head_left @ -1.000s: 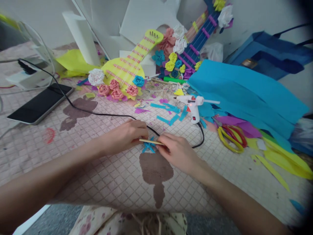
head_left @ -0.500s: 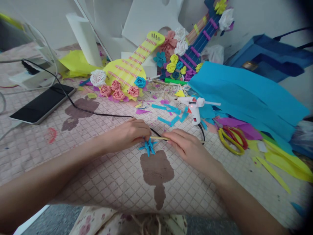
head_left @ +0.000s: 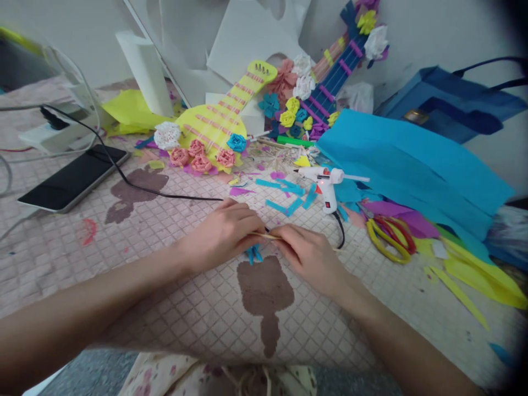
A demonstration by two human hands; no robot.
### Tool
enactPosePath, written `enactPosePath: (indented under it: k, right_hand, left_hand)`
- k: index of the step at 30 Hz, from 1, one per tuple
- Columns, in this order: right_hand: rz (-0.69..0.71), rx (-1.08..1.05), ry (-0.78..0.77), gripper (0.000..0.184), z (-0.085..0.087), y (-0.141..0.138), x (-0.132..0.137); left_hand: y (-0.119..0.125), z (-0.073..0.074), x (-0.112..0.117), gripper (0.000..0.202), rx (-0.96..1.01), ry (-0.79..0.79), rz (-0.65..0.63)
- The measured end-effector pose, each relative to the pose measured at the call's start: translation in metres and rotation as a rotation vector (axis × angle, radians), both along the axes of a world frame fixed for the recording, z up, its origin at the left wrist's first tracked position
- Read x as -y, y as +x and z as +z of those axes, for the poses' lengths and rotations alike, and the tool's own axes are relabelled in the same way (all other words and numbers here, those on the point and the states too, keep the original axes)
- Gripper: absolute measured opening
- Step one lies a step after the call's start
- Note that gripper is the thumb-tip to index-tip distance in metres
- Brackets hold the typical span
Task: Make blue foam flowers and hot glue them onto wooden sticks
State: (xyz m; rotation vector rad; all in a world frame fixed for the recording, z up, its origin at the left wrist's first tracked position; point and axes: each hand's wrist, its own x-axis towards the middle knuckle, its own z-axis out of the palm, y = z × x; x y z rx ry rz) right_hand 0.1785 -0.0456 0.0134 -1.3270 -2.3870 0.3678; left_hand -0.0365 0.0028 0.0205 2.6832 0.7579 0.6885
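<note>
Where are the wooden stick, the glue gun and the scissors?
wooden stick (head_left: pixel 267 236), head view, its bare middle stretch.
glue gun (head_left: pixel 329 195), head view, its white handle.
scissors (head_left: pixel 379 245), head view, the yellow handle loop.

glue gun (head_left: pixel 325 184) | scissors (head_left: pixel 390 234) | yellow paper guitar (head_left: pixel 218 124) | phone, perhaps tablet (head_left: pixel 74 177)

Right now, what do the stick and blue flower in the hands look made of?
The stick looks like bare wood or bamboo: pale tan, matte, straight. The blue flower looks like matte paper, possibly crepe: flat pointed strips, coloured like the blue sheet.

blue paper flower (head_left: pixel 252 254) mostly hidden beneath fingers (head_left: pixel 246 222), stick (head_left: pixel 269 236) ends covered
</note>
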Motion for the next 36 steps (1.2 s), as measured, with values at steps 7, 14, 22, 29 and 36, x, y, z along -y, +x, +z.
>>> enactPosePath:
  k: [7,14,22,29,36]
  right_hand:
    - [-0.008,-0.085,0.081,0.020,0.001,0.009,-0.005]
    - [0.013,-0.009,0.112,0.021,0.000,0.017,-0.004]
    - [0.108,-0.030,0.018,0.028,0.001,0.012,-0.001]
    - [0.219,0.094,0.012,0.025,0.002,0.008,0.005]
    - [0.233,0.135,0.115,0.022,0.001,-0.001,0.012]
  left_hand:
    - [-0.021,0.012,-0.015,0.011,0.071,-0.034,0.154]
    - [-0.016,0.007,-0.003,0.022,-0.213,-0.267,0.112]
    - [-0.012,-0.001,0.002,0.004,-0.274,-0.221,0.090]
    - [-0.013,0.003,0.000,0.008,-0.260,-0.254,0.077]
    - [-0.009,0.002,0.004,0.010,-0.273,-0.266,0.111]
